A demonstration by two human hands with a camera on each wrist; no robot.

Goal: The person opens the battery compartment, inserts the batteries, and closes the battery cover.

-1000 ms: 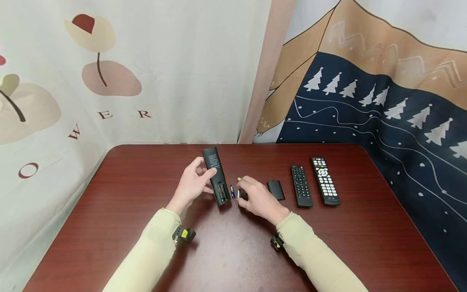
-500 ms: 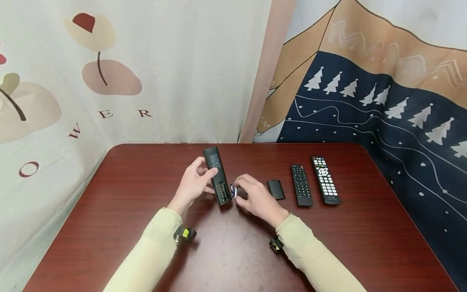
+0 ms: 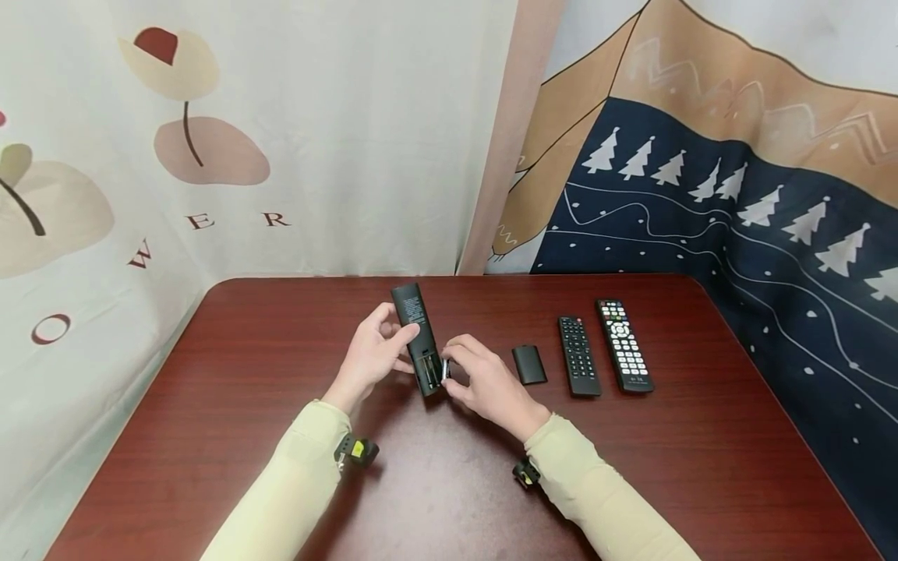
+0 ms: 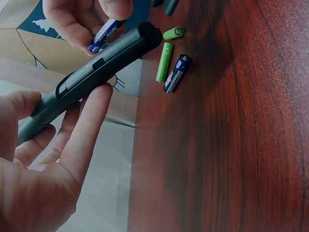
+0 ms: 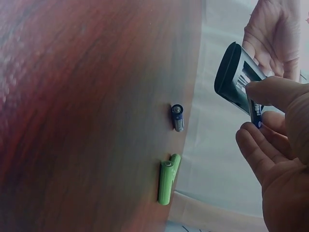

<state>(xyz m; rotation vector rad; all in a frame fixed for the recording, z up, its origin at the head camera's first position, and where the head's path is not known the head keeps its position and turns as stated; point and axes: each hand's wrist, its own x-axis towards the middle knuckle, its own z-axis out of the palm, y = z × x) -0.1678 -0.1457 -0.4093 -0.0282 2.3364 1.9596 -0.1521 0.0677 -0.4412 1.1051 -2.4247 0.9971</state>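
Observation:
My left hand [image 3: 368,354] grips a black remote control [image 3: 414,308], its labelled back facing up and its battery compartment [image 3: 426,368] uncovered at the near end. Between thumb and fingertips, my right hand [image 3: 494,386] pinches a blue-and-white battery [image 4: 107,34] right at that end of the remote. Below them on the table lie another blue battery [image 4: 177,73] and two green batteries, one lengthwise [image 4: 164,63] and one green battery [image 4: 174,33] angled beside it. A black battery cover [image 3: 529,365] rests just past my right hand.
To the right of the cover lie a smaller black remote [image 3: 579,357] and a longer remote with white buttons [image 3: 624,347]. All sit on a dark red wooden table [image 3: 281,327]. A patterned curtain [image 3: 351,156] hangs behind its far edge.
My right hand has shifted slightly left, bringing the pinched battery up to the remote's open compartment. My left hand and the remote have hardly moved.

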